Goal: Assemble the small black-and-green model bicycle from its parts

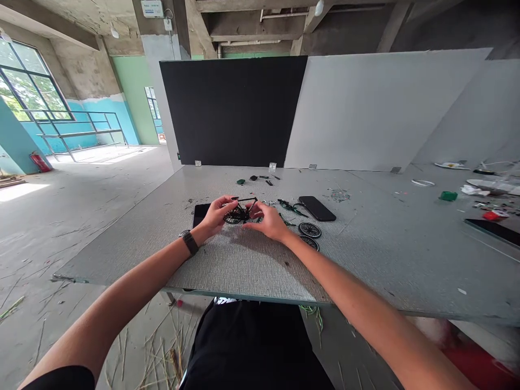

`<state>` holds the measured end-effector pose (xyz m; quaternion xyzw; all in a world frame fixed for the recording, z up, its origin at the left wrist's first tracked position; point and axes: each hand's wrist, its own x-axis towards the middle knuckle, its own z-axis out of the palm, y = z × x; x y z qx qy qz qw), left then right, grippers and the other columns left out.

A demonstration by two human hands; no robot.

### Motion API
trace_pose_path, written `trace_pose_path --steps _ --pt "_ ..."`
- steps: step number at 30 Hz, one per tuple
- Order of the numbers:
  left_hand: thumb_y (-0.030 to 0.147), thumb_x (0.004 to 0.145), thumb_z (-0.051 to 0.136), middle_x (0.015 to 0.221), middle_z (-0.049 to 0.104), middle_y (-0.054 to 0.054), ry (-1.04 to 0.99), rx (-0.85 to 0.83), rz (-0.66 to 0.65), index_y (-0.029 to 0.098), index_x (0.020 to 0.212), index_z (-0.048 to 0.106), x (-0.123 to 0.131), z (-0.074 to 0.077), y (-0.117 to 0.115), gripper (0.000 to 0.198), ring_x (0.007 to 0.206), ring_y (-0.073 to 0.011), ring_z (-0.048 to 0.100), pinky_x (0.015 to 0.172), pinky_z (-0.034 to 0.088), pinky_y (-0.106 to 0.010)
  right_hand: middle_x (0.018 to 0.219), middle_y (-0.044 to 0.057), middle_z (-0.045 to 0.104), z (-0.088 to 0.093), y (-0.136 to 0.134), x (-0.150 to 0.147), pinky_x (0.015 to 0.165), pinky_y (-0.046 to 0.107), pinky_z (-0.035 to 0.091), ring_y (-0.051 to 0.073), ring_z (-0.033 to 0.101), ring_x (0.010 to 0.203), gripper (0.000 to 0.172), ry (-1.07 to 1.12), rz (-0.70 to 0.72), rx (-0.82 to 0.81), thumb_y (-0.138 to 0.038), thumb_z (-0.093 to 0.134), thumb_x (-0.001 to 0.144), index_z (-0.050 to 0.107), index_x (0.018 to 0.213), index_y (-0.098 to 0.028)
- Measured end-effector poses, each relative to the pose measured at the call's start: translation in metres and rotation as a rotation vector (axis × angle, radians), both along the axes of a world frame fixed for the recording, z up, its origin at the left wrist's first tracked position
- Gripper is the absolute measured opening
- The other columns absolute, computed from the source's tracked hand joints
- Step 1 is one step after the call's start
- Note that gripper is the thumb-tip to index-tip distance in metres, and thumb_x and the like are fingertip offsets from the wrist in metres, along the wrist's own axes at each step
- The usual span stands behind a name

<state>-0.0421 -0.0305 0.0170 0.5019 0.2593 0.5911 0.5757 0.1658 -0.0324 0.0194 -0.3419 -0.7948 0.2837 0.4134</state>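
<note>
A small black model bicycle (236, 218), with one spoked wheel on its frame, is held up between my hands just above the table. My left hand (216, 215) is closed on the wheel side, its thumb and fingers pinching the part. At the opposite end of the frame, my right hand (268, 221) has its fingers curled around the thin bars. Two loose spoked wheels (310, 230) lie to the right of my right wrist. Dark green bicycle parts (293, 207) rest beyond that hand. A flat dark object (200, 212) is partly covered by my left hand.
A black phone (317, 208) lies right of the parts. Small dark and green pieces (260, 178) are near the upright black board (239, 111). A green piece (448, 196) and mixed clutter (493, 189) sit far right. The table's front edge (260, 297) is close to my body.
</note>
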Motion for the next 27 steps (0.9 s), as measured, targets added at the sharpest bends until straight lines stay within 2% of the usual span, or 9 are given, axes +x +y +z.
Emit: trace_pose_path --steps 6,11,15,19,23,25,27 --pt "0.035 0.071 0.086 0.083 0.065 0.001 0.009 -0.058 -0.039 0.016 0.092 0.065 0.000 0.001 -0.002 0.036 0.071 -0.0102 0.063 0.065 0.047 -0.023 0.117 0.011 0.072 0.004 0.002 0.006 0.084 0.038 0.057 0.024 0.067 0.096 0.067 -0.045 0.092 -0.075 -0.052 0.087 0.067 0.070 0.122 -0.018" --pt "0.035 0.073 0.085 0.079 0.063 0.002 0.041 -0.070 -0.095 0.016 0.092 0.065 -0.001 0.003 -0.005 0.033 0.065 -0.0083 0.060 0.059 0.043 -0.022 0.126 0.011 0.069 0.007 0.004 0.011 0.087 0.036 0.055 0.026 0.064 0.110 0.053 -0.129 0.211 -0.089 -0.059 0.076 0.079 0.074 0.116 -0.021" --pt "0.036 0.075 0.083 0.080 0.064 0.001 0.081 -0.051 -0.115 0.016 0.092 0.068 -0.001 0.002 -0.003 0.031 0.064 -0.0084 0.058 0.060 0.042 -0.023 0.114 0.010 0.071 0.007 0.003 0.011 0.078 0.032 0.053 0.022 0.066 0.096 0.057 -0.174 0.260 -0.100 -0.065 0.065 0.085 0.071 0.118 -0.019" --pt "0.036 0.073 0.084 0.083 0.065 -0.001 0.123 0.006 -0.069 0.015 0.088 0.069 -0.001 0.000 0.001 0.030 0.070 -0.0100 0.059 0.065 0.042 -0.024 0.098 0.005 0.071 0.008 0.003 0.009 0.070 0.028 0.049 0.018 0.062 0.082 0.055 -0.169 0.289 -0.163 -0.062 0.071 0.081 0.069 0.114 -0.019" --pt "0.037 0.073 0.084 0.087 0.066 -0.002 0.135 0.025 -0.036 0.014 0.086 0.069 0.000 -0.001 0.001 0.030 0.073 -0.0105 0.059 0.068 0.042 -0.025 0.099 0.005 0.068 0.009 0.002 0.007 0.072 0.029 0.049 0.017 0.060 0.083 0.055 -0.131 0.269 -0.182 -0.062 0.076 0.076 0.068 0.110 -0.020" --pt "0.037 0.074 0.083 0.086 0.066 -0.002 0.146 0.036 -0.032 0.014 0.086 0.069 0.001 0.000 0.000 0.029 0.072 -0.0105 0.058 0.068 0.042 -0.025 0.099 0.005 0.066 0.011 0.000 0.007 0.072 0.029 0.048 0.018 0.059 0.084 0.052 -0.132 0.264 -0.158 -0.066 0.070 0.079 0.068 0.100 -0.019" --pt "0.037 0.075 0.082 0.085 0.066 -0.002 0.149 0.038 -0.059 0.014 0.087 0.069 0.002 0.000 -0.002 0.029 0.072 -0.0107 0.058 0.068 0.043 -0.025 0.086 0.003 0.062 0.012 -0.002 0.007 0.069 0.028 0.044 0.016 0.055 0.076 0.051 -0.155 0.260 -0.116 -0.070 0.057 0.088 0.064 0.083 -0.019"
